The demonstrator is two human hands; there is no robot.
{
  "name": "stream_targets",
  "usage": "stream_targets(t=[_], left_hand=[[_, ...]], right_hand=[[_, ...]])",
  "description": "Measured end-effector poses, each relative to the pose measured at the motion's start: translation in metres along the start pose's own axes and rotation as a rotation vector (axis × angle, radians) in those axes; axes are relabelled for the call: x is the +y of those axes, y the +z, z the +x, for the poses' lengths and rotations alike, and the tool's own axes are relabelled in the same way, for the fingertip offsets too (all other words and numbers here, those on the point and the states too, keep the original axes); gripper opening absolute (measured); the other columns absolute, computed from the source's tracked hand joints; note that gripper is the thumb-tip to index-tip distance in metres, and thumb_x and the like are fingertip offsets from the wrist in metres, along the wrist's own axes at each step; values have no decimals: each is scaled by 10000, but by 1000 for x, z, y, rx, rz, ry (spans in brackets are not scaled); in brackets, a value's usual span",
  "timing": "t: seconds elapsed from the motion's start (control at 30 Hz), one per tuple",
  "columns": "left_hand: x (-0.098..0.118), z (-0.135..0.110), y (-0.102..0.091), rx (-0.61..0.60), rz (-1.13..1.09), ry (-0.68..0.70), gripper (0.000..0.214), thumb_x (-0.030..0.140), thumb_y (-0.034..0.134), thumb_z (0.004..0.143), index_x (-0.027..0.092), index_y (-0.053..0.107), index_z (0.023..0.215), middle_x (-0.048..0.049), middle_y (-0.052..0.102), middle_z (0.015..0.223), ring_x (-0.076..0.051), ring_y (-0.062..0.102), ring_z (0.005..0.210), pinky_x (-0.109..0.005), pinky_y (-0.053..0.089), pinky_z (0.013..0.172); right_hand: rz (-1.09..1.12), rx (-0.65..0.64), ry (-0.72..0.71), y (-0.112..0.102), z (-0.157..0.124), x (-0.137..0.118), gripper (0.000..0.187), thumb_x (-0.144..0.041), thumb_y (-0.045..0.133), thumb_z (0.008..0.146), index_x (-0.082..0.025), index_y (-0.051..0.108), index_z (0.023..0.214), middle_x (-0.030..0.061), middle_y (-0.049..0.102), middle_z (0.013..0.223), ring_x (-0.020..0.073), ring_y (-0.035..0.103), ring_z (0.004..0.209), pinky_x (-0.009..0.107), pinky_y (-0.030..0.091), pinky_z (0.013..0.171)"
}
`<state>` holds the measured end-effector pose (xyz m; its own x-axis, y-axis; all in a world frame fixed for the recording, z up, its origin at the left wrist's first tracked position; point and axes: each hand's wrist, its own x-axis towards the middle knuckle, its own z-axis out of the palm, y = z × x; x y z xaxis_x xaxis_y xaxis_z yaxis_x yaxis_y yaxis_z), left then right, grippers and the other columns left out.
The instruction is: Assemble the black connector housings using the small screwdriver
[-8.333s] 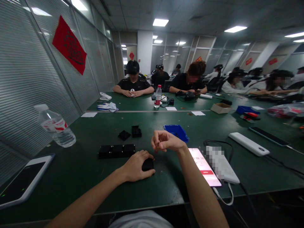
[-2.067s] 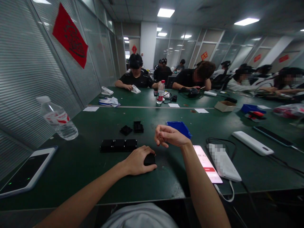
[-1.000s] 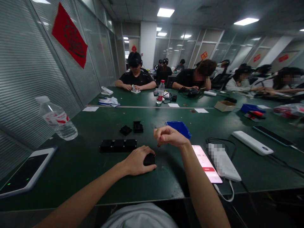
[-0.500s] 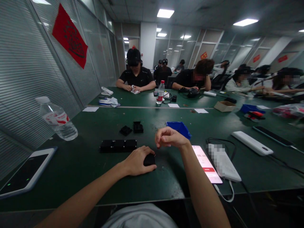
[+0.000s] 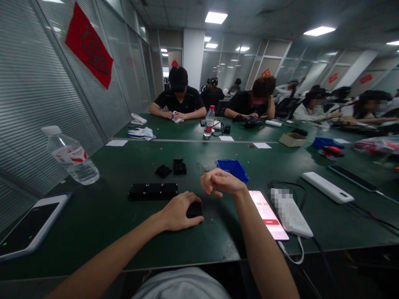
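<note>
Blocks: four, all black; row of three black blocks [image 5: 152,191] lay end to end, one single black block [image 5: 194,209] sat right of it, nearer the person, on the green table [image 5: 215,245].
Loose pieces: two black pieces [image 5: 180,167], side by side beyond the row.
Tray: one blue tray [image 5: 240,169], just beyond the right hand.
Bottles: two; near bottle [image 5: 71,155] at left, far bottle [image 5: 209,122] across the table.
Lit phone: one lit phone [image 5: 270,220], beside the right forearm.
Left hand: left hand [image 5: 181,211] lay palm down, fingers and thumb clamped around the single block.
Right hand: right hand [image 5: 226,181] hung above the table, wrist bent, fingers curled; couldn't tell if they gripped anything.
</note>
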<state>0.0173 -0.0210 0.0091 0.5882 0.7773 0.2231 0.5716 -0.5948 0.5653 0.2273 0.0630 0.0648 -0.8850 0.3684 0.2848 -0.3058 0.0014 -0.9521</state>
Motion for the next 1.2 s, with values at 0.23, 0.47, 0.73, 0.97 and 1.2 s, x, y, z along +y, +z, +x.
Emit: stream_targets(t=[0.23, 0.47, 0.73, 0.97, 1.2], left_hand=[[3, 1, -1, -12, 8, -1, 351, 337, 768, 820, 186, 634, 1107, -77, 702, 1124, -267, 664, 1039, -406, 518, 972], [2, 0, -2, 1, -3, -13, 383, 338, 771, 817, 195, 625, 1140, -75, 701, 1141, -268, 665, 1053, -411, 516, 989], [0, 0, -1, -2, -14, 0, 367, 357, 769, 823, 208, 632, 1129, -69, 700, 1130, -265, 661, 1045, -407, 521, 970], [-1, 0, 1, -6, -21, -19, 386, 353, 787, 810, 194, 632, 1125, -77, 692, 1115, -265, 655, 1039, -412, 521, 970], [-1, 0, 1, 1, -13, 2, 376, 343, 776, 818, 207, 628, 1136, -71, 700, 1130, -272, 656, 1059, -417, 518, 983]], right_hand=[[-41, 21, -21, 0, 0, -3, 368, -435, 736, 898, -89, 735, 772, 48, 629, 799, 38, 453, 497, 143, 314, 372], [17, 66, -3, -1, 0, -1, 287, -365, 822, 819, -122, 674, 861, -13, 606, 761, 22, 443, 446, 135, 311, 375], [47, 87, 39, -4, -1, -2, 369, -378, 857, 775, -121, 593, 786, 8, 674, 773, 6, 443, 424, 113, 309, 355], [63, 68, -2, -5, -1, 1, 252, -337, 809, 837, -105, 712, 847, 35, 691, 814, 24, 508, 432, 123, 348, 352], [13, 114, 41, -5, -1, 0, 327, -415, 809, 835, -99, 729, 861, 36, 695, 790, 18, 481, 414, 134, 323, 340]])
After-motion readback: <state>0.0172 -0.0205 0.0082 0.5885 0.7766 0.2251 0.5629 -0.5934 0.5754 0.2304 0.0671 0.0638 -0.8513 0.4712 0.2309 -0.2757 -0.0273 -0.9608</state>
